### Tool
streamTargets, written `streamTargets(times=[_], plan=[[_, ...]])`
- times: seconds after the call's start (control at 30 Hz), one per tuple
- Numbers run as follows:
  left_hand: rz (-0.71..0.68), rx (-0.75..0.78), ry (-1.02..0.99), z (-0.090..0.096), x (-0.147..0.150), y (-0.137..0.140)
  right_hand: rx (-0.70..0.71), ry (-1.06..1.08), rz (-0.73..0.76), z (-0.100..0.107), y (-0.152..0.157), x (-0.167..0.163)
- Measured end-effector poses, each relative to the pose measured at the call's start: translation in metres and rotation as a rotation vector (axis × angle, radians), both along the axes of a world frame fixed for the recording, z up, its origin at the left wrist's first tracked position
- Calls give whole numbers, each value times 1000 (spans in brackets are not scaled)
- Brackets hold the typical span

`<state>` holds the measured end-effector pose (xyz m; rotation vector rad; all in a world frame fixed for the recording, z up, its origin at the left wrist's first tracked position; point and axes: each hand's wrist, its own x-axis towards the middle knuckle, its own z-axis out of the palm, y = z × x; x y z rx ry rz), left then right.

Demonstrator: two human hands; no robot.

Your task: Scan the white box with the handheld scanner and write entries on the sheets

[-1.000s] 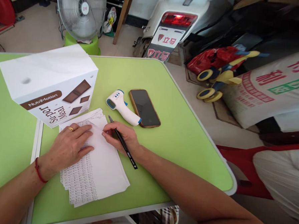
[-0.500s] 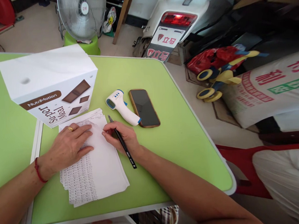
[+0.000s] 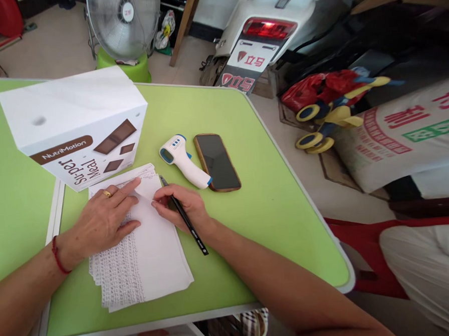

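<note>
A stack of paper sheets (image 3: pixel 159 256), its left part filled with rows of small handwriting, lies on the green table. My left hand (image 3: pixel 108 214), with a gold ring, rests spread on the stack near its top left. In my right hand (image 3: pixel 185 207), a black pen (image 3: pixel 184 213) is held, tip toward the top of the stack. The right thumb and index finger are pinched together at the stack's right edge, where a sheet looks slightly raised. Whether they grip that sheet too I cannot tell.
A white NutriMotion box (image 3: pixel 76 140) stands behind the sheets. To their right lie an infrared thermometer (image 3: pixel 189 167) and a phone (image 3: pixel 219 163). The table (image 3: pixel 280 235) has a pale metal rim. Beyond it are a fan (image 3: pixel 127 27), a scooter (image 3: pixel 262 30) and a large sack (image 3: pixel 407 133).
My left index finger has stretched further forward on the paper. My right hand and the pen have shifted slightly left at the upper end. The sheets have moved a little left.
</note>
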<state>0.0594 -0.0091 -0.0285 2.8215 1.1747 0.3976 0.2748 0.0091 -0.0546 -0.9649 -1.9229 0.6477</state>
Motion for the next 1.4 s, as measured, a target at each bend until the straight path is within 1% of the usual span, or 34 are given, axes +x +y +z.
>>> streamTargets(times=[0.1, 0.17, 0.23, 0.3, 0.4, 0.47, 0.53, 0.63, 0.77, 0.9, 1.0, 1.4], plan=[[-22, -16, -36, 0, -1, 0, -123, 145, -32, 2, -1, 1], [-23, -26, -79, -1, -2, 0, -193, 293, -114, 3, 1, 3], [-10, -43, -135, -2, -2, 0, -258, 384, -220, 3, 5, 4], [-1, -68, -186, -3, -2, -2, -327, 409, -297, 2, 10, 5], [10, -117, -238, -3, -1, -4, -387, 391, -318, 2, 13, 4], [30, -133, -218, -1, 1, -5, -376, 356, -313, 3, 12, 4], [30, -109, -141, 1, 3, -5, -353, 324, -306, 4, 11, 3], [-29, -36, -26, 1, 4, -6, -352, 291, -298, 5, 11, 2], [-56, 0, 30, -2, 4, -6, -366, 228, -304, 5, 14, -1], [-62, 8, 46, -2, 5, -6, -309, 175, -304, 6, 17, -2], [-59, -2, 54, -2, 5, -6, -287, 152, -275, 6, 16, -2], [-50, -5, 58, -1, 6, -7, -316, 171, -247, 4, 15, -3]])
